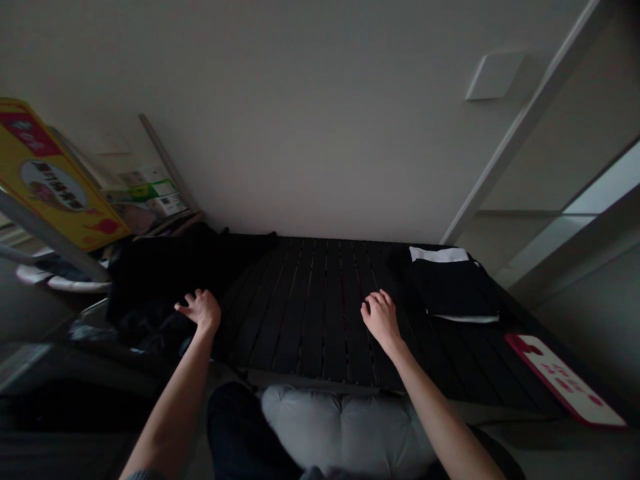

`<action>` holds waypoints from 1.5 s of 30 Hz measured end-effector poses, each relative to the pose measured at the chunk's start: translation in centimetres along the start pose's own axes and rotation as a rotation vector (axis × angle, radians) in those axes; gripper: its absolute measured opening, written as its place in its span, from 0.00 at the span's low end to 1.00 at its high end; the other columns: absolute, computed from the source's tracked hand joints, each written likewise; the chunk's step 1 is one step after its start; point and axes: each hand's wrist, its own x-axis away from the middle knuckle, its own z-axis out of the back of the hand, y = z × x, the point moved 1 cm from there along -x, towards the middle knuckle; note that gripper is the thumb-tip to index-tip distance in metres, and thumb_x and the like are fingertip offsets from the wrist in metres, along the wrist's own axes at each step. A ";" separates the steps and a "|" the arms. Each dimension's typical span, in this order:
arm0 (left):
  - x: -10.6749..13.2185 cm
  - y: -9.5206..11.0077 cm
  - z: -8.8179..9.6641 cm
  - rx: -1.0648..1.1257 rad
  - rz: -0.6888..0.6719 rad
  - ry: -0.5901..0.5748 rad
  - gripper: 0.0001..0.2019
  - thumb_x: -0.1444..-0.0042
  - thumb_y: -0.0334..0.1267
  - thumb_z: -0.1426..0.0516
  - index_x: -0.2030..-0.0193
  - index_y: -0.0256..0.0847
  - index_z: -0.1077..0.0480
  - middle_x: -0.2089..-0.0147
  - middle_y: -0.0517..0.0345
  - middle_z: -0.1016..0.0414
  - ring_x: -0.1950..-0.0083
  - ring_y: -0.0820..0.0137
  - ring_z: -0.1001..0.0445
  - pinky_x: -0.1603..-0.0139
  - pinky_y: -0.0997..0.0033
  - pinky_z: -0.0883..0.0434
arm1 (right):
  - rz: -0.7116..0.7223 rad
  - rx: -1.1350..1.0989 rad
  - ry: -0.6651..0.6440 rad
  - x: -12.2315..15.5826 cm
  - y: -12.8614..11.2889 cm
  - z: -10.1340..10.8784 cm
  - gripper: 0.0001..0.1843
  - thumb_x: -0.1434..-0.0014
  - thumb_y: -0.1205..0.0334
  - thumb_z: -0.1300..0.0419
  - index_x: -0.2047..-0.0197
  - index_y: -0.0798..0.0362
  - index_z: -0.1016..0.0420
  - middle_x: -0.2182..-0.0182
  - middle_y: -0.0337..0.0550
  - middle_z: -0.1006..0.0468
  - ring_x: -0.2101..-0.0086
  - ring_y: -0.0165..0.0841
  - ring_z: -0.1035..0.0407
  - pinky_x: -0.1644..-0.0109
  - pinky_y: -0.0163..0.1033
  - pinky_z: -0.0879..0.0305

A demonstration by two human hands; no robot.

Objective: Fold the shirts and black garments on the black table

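A black slatted table (310,313) stands against a pale wall. My left hand (201,308) reaches to the table's left side, fingers spread, touching the edge of a heap of black clothes (155,280). My right hand (380,313) rests on the slats near the middle, fingers loosely curled downward, holding nothing. A folded black garment (455,287) with a white strip at its far end lies to the right of my right hand.
A yellow and red box (45,180) leans at the far left above some small packages (150,193). A red and white card (565,380) lies on the table's right front corner. A grey padded cushion (345,427) sits in front of me.
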 end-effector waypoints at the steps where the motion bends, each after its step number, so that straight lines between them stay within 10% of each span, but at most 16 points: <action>1: -0.2 -0.3 0.1 -0.005 -0.013 -0.003 0.18 0.47 0.24 0.53 0.58 0.36 0.24 0.50 0.39 0.25 0.41 0.50 0.34 0.39 0.37 0.46 | 0.002 -0.010 -0.011 0.1 -0.1 -0.2 0.14 0.37 0.62 0.49 0.59 0.55 0.24 0.52 0.53 0.25 0.41 0.46 0.42 0.39 0.48 0.43; 8: 0.4 1.2 2.7 0.098 0.030 0.052 0.22 0.40 0.24 0.61 0.51 0.32 0.29 0.48 0.38 0.28 0.45 0.53 0.32 0.43 0.42 0.41 | 0.027 -0.062 -0.038 1.2 -0.1 -0.8 0.13 0.37 0.63 0.49 0.60 0.57 0.24 0.53 0.54 0.24 0.44 0.46 0.40 0.40 0.48 0.42; 15: 6.8 8.8 8.3 0.458 -0.361 0.129 0.16 0.36 0.30 0.58 0.53 0.39 0.31 0.54 0.48 0.29 0.51 0.60 0.31 0.46 0.53 0.38 | 0.125 -0.215 0.063 1.3 -1.9 -1.7 0.11 0.39 0.65 0.48 0.62 0.56 0.24 0.57 0.54 0.24 0.47 0.46 0.37 0.42 0.51 0.38; 21: 15.3 16.7 10.2 0.992 -0.707 -0.040 0.11 0.35 0.32 0.55 0.61 0.40 0.32 0.62 0.54 0.31 0.60 0.69 0.32 0.56 0.69 0.33 | 0.109 -0.461 0.061 1.7 -3.8 -1.4 0.19 0.40 0.65 0.48 0.46 0.57 0.30 0.53 0.56 0.26 0.50 0.46 0.34 0.45 0.54 0.34; 26: 20.7 19.2 11.9 1.239 -0.829 -0.277 0.10 0.35 0.36 0.53 0.63 0.40 0.31 0.62 0.55 0.30 0.59 0.70 0.30 0.55 0.71 0.32 | 0.154 -0.696 -0.002 1.8 -3.5 -1.2 0.38 0.44 0.65 0.45 0.31 0.53 0.48 0.39 0.55 0.35 0.39 0.44 0.41 0.38 0.55 0.40; 31: 22.6 19.1 13.3 1.305 -1.035 -0.527 0.10 0.36 0.39 0.50 0.58 0.40 0.29 0.59 0.55 0.25 0.59 0.71 0.27 0.55 0.72 0.30 | 0.162 -0.949 -0.010 1.5 -2.3 -1.5 0.21 0.45 0.64 0.48 0.50 0.51 0.24 0.43 0.53 0.30 0.44 0.41 0.34 0.39 0.52 0.39; 39: 16.0 12.1 6.8 0.792 -0.617 -0.091 0.16 0.40 0.33 0.50 0.46 0.40 0.33 0.46 0.46 0.29 0.44 0.58 0.32 0.44 0.54 0.32 | -0.338 -1.056 0.177 1.8 4.4 0.1 0.21 0.52 0.58 0.50 0.59 0.54 0.22 0.60 0.48 0.20 0.55 0.44 0.28 0.46 0.49 0.37; 45: 14.1 7.1 2.9 0.431 -0.369 -0.028 0.22 0.38 0.38 0.51 0.39 0.35 0.37 0.36 0.41 0.36 0.33 0.49 0.44 0.37 0.45 0.41 | -0.329 -0.746 0.047 2.0 7.7 1.2 0.25 0.52 0.63 0.54 0.57 0.55 0.21 0.59 0.50 0.21 0.54 0.45 0.28 0.44 0.52 0.37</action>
